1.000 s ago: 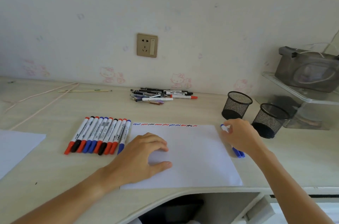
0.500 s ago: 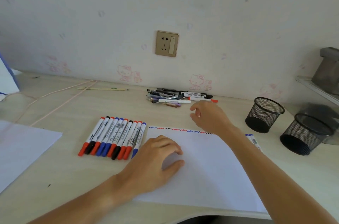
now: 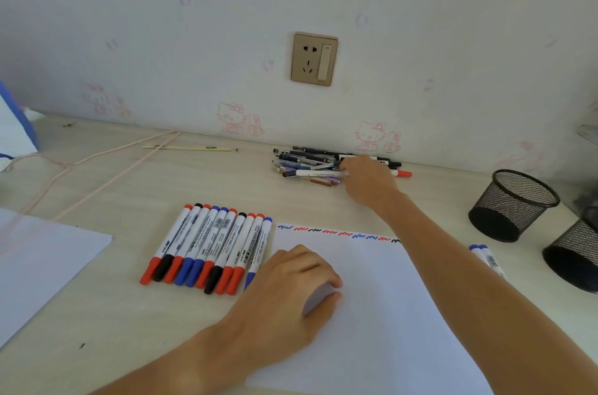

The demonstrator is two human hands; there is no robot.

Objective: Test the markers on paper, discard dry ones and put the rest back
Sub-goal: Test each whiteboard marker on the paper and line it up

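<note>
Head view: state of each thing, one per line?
left hand: fingers curled, resting on paper
right hand: reaching into pen pile, grip unclear
paper: flat, scribbles along top edge
marker row: capped, side by side
pen pile: loose heap by wall
mesh cups: upright, look empty

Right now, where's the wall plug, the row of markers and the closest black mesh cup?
wall plug (image 3: 314, 59), head view, middle of its plate.
row of markers (image 3: 209, 246), head view, a middle marker's barrel.
black mesh cup (image 3: 569, 257), head view, its side wall.
</note>
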